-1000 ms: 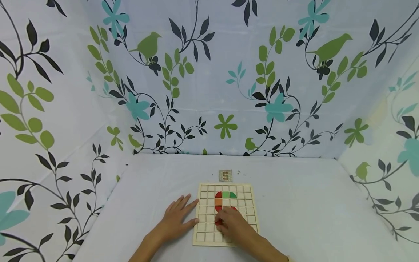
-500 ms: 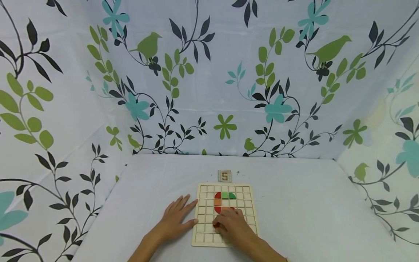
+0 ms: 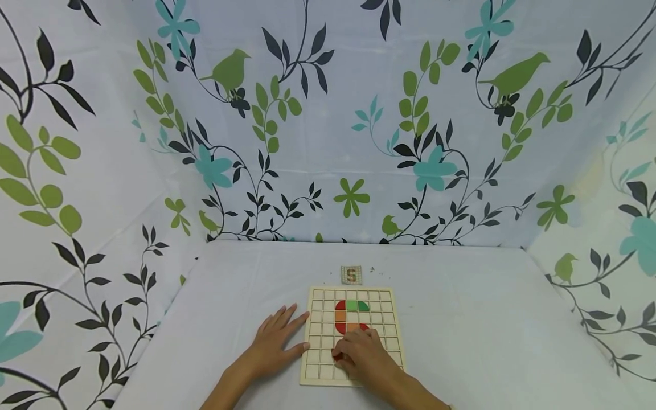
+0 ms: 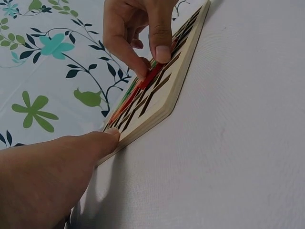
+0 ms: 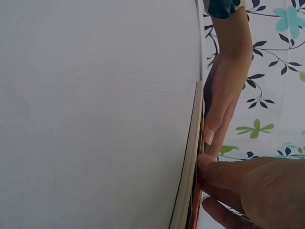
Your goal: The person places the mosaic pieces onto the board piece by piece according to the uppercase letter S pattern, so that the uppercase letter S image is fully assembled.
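A wooden grid board (image 3: 315, 370) lies on the white table, with red, orange and green tiles set in its upper cells. My right hand (image 3: 366, 356) is over the board's lower middle and pinches a red tile (image 4: 152, 75) between thumb and fingers, right at the grid. Most of that tile is hidden by the fingers in the head view. My left hand (image 3: 271, 346) rests on the table with fingers spread, its thumb and index fingertips at the board's left edge. Above the right hand, a light green tile (image 3: 352, 306) sits between a red and a dark green tile.
A small card (image 3: 351, 275) with a letter-like "S" made of coloured squares lies just beyond the board. White cloth (image 3: 476, 319) covers the table, and a leaf-and-bird patterned curtain (image 3: 318, 142) stands behind and at both sides.
My right hand has moved slightly left and toward me with the red tile, uncovering more of the tiles above it. My left hand stays in place.
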Motion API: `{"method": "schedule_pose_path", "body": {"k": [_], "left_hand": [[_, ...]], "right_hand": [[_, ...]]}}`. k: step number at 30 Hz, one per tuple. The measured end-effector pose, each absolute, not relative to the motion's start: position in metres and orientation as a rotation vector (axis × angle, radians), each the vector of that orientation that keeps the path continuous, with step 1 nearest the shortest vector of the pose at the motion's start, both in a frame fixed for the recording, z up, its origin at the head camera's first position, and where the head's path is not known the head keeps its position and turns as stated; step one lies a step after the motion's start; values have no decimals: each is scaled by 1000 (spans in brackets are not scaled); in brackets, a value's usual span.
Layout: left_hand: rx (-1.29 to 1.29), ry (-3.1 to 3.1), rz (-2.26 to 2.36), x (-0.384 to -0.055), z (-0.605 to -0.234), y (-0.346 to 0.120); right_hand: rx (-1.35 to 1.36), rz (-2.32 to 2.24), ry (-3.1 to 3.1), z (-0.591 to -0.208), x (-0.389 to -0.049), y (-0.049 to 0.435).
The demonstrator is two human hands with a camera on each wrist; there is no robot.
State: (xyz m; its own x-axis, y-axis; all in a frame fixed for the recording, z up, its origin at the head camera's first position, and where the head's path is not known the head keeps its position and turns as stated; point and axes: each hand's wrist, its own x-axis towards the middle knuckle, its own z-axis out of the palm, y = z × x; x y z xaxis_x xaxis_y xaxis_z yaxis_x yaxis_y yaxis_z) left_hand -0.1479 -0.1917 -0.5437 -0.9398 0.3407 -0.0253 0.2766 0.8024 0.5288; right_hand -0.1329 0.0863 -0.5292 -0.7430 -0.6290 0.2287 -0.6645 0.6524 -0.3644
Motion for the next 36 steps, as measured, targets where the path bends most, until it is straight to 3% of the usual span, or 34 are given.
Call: {"method": "schedule_pose_path", "body": {"k": [36], "left_hand": [[515, 2882, 764, -151, -548, -193]], "right_hand": [[1153, 539, -2738, -523, -134, 98]]}}
